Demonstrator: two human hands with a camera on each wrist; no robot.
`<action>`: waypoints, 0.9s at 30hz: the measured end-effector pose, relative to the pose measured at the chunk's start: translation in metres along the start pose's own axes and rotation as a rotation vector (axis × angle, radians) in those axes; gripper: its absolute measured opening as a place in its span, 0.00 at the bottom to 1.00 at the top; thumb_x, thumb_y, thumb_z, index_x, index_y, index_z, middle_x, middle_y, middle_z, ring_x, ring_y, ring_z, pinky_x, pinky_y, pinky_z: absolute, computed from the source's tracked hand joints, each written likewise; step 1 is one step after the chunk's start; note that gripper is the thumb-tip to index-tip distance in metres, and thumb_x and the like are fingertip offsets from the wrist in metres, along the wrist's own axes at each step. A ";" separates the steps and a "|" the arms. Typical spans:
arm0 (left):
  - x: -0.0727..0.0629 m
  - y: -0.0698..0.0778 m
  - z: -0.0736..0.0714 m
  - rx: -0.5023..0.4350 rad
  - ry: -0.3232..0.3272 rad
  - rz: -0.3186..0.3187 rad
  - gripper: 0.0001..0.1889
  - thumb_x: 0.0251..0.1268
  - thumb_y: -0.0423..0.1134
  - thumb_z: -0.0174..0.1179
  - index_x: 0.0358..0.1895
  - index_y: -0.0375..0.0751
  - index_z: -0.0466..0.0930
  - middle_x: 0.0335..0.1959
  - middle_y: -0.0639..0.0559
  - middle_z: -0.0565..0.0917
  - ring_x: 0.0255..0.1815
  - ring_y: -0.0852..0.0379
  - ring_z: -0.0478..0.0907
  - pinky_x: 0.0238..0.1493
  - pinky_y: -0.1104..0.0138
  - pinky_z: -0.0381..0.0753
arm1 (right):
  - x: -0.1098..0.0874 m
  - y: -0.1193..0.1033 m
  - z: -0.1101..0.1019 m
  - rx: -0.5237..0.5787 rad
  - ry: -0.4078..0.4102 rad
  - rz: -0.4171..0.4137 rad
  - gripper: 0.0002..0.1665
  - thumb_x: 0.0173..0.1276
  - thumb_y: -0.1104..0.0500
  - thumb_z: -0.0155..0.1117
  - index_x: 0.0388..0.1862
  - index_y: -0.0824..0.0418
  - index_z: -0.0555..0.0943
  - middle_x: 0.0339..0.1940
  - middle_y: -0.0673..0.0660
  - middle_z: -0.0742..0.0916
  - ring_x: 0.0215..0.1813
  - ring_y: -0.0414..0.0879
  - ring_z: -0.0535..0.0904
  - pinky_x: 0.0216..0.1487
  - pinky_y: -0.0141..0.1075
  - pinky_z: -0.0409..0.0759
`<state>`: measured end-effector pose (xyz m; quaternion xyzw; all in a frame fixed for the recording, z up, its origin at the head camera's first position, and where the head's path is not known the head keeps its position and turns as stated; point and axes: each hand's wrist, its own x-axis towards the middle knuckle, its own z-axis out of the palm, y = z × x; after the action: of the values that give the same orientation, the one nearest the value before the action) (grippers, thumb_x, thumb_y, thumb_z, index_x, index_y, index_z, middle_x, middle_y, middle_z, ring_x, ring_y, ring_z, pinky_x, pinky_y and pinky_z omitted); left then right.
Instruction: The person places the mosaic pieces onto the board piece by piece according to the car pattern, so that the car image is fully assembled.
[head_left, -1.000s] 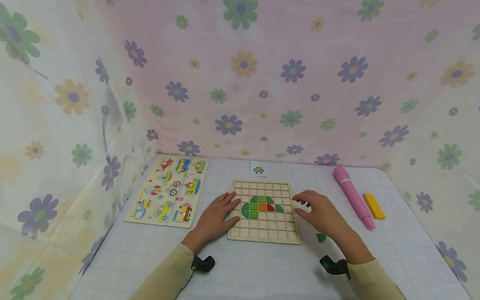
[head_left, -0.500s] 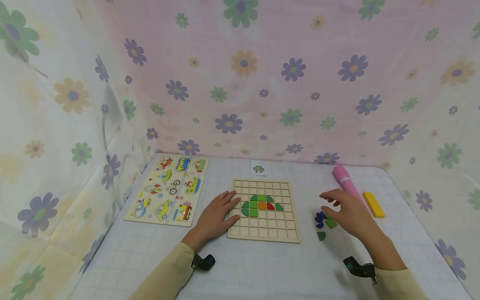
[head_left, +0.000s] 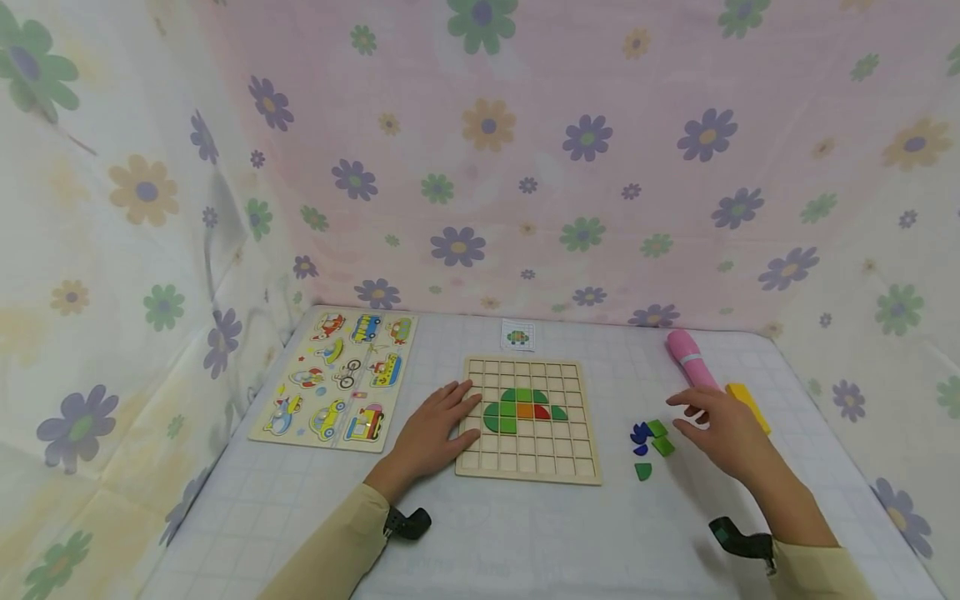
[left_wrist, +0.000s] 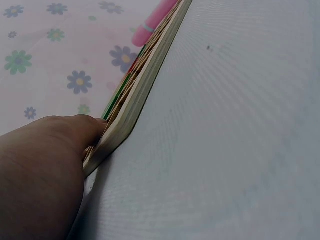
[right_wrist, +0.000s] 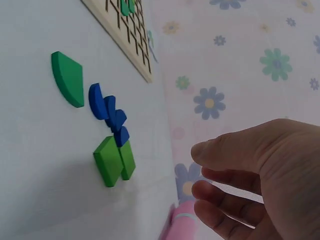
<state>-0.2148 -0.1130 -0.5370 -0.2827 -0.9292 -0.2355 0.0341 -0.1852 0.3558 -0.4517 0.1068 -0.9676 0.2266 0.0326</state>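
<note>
My left hand (head_left: 433, 429) rests on the left edge of a wooden grid board (head_left: 536, 467), fingers spread flat. In the left wrist view its thumb lies along the board's rim (left_wrist: 135, 107). Green, orange and red tiles fill some of the board's squares near the middle. My right hand (head_left: 723, 429) hovers right of a small group of loose pieces, fingers loosely bent and holding nothing. In the right wrist view these are a dark green quarter-round piece (right_wrist: 68, 80), several small blue pieces (right_wrist: 98, 101) and two light green square tiles (right_wrist: 108, 161).
A pink cylinder (head_left: 692, 358) and a yellow block (head_left: 750, 407) lie beyond and beside my right hand, partly hidden by it. A puzzle board with vehicle pictures (head_left: 303, 421) lies at the left. Behind the grid board is a small pattern card (head_left: 518, 335).
My right hand has moved right, from beside the grid board to past the loose pieces, uncovering them. The left hand and the tiles on the board stay the same.
</note>
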 end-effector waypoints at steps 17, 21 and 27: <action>0.000 -0.001 0.004 0.031 -0.003 -0.024 0.33 0.82 0.56 0.60 0.83 0.49 0.71 0.87 0.50 0.62 0.87 0.44 0.55 0.85 0.49 0.57 | 0.011 0.027 0.029 0.003 -0.152 0.043 0.16 0.72 0.67 0.71 0.57 0.59 0.92 0.52 0.60 0.89 0.42 0.49 0.78 0.41 0.40 0.83; 0.000 -0.001 0.003 0.029 -0.002 -0.023 0.33 0.82 0.56 0.60 0.83 0.49 0.71 0.87 0.50 0.62 0.87 0.44 0.55 0.85 0.48 0.57 | 0.014 0.028 0.032 -0.006 -0.145 0.027 0.15 0.72 0.67 0.71 0.55 0.58 0.92 0.50 0.58 0.88 0.42 0.49 0.78 0.40 0.38 0.82; 0.000 0.000 0.003 0.035 -0.005 -0.024 0.33 0.81 0.56 0.60 0.83 0.49 0.71 0.87 0.50 0.62 0.87 0.44 0.55 0.85 0.49 0.58 | 0.016 0.029 0.033 -0.007 -0.131 0.028 0.15 0.71 0.67 0.72 0.55 0.63 0.91 0.45 0.55 0.87 0.40 0.49 0.77 0.37 0.35 0.81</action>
<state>-0.2148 -0.1118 -0.5394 -0.2717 -0.9365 -0.2191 0.0337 -0.2075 0.3635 -0.4925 0.1077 -0.9698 0.2162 -0.0334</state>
